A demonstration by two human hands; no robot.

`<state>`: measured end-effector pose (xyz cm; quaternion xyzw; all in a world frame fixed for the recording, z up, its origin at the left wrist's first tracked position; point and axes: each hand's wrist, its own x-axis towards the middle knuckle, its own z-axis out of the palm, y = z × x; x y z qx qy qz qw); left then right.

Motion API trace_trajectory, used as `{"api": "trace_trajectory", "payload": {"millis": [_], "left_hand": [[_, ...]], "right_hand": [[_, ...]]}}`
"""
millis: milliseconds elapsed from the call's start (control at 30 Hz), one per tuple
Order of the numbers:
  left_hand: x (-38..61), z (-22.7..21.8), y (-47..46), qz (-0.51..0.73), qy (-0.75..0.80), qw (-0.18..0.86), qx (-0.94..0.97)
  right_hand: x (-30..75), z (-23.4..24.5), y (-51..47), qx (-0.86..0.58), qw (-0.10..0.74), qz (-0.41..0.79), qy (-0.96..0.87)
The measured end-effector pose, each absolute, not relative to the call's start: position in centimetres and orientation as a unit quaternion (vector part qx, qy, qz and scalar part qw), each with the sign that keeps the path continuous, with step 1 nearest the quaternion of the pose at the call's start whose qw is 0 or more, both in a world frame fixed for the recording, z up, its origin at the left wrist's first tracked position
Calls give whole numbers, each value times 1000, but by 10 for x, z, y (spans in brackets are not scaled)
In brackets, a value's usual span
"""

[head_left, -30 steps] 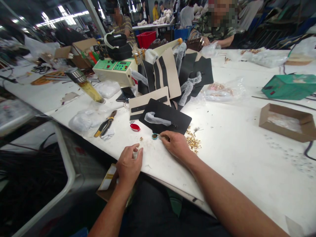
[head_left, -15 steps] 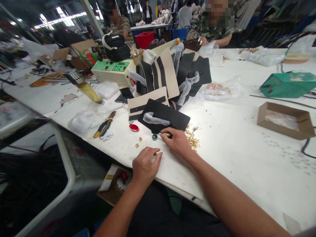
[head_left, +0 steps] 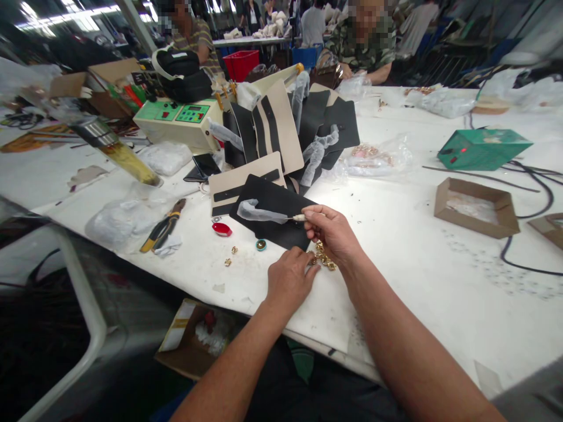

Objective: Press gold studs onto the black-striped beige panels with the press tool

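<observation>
1. Head view: a thin stick (head_left: 299, 217) is pinched in the right hand (head_left: 335, 234), its tip over the black panel (head_left: 268, 202) just ahead.
2. The gold fittings (head_left: 326, 262), under the right hand, are touched by the left hand (head_left: 288, 281); whether they are gripped cannot be told.

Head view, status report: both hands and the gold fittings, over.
Left hand at gold fittings, grip unclear. Right hand pinching stick over black panel. Small pot beside, nothing blocking.

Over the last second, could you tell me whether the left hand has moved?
Yes. The left hand has moved right: it was left of the small blue-rimmed dish, and now lies right of it, fingertips at the gold fittings.
</observation>
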<state>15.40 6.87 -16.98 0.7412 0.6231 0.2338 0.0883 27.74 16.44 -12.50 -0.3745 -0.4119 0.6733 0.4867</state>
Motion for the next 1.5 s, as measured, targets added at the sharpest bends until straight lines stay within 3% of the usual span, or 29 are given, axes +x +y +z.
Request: {"api": "trace_trajectory", "payload": {"millis": [233, 467, 633, 833, 1500], "left_hand": [[151, -167, 69, 308, 624, 126, 707], [112, -162, 29, 507, 673, 347, 413], [84, -166, 8, 567, 674, 323, 346], [70, -168, 9, 588, 662, 371, 281], [72, -162, 12, 577, 679, 319, 323]], "right_hand": [[273, -126, 162, -379, 470, 675, -424], [259, -127, 140, -381, 429, 691, -441], [235, -141, 118, -361, 414, 690, -471], [223, -140, 102, -361, 393, 651, -540], [224, -134, 104, -373, 341, 552, -663]]}}
